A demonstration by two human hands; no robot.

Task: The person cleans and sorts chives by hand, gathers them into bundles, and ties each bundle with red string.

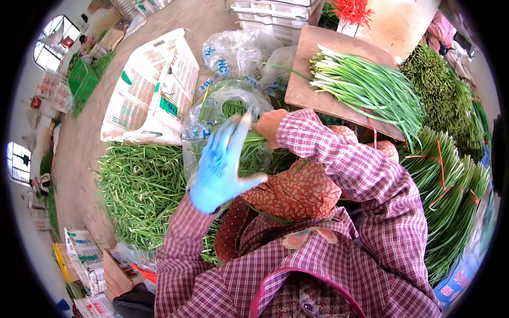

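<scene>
My left hand (220, 161) wears a blue glove with pale fingertips; its fingers are stretched out and the thumb points right, with nothing held. Just to its right, my right hand (269, 128) is bare and closed, with fingers curled at the top of a bunch of green stalks (254, 153); what it grips is too hidden to name. Beneath and beyond both hands lies a clear plastic bag (196, 114) with greens inside. On a brown board (302, 69) at the upper right rests a pile of green stalks with white ends (366, 85).
Loose greens (140, 191) are heaped at the left, below a white crate (154, 90). Bundles tied with red bands (445, 196) lie at the right. More white crates (273, 18) stand at the top, near red ties (352, 11). A green crate (82, 79) is far left.
</scene>
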